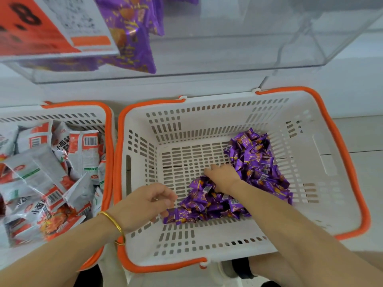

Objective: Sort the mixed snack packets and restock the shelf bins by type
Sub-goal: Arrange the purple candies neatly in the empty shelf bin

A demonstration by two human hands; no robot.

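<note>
A white basket (207, 119) with orange handles holds a heap of small purple snack packets (255, 162) along its right and near side. My right hand (221, 177) reaches down into the heap, palm down, fingers curling into the packets near the middle. My left hand (145, 204), with a gold bangle on the wrist, hovers at the basket's near left, fingers loosely curled just above a purple packet (178, 217); whether it touches is unclear. Above hangs a clear shelf bin (228, 38) with a few larger purple packets (132, 32) at its left.
A second orange-handled basket (87, 112) at the left is full of white-and-red snack packets (47, 175). An orange and white price card (41, 23) is fixed to the clear bin's front. Pale floor lies to the right; dark shoes show below the basket.
</note>
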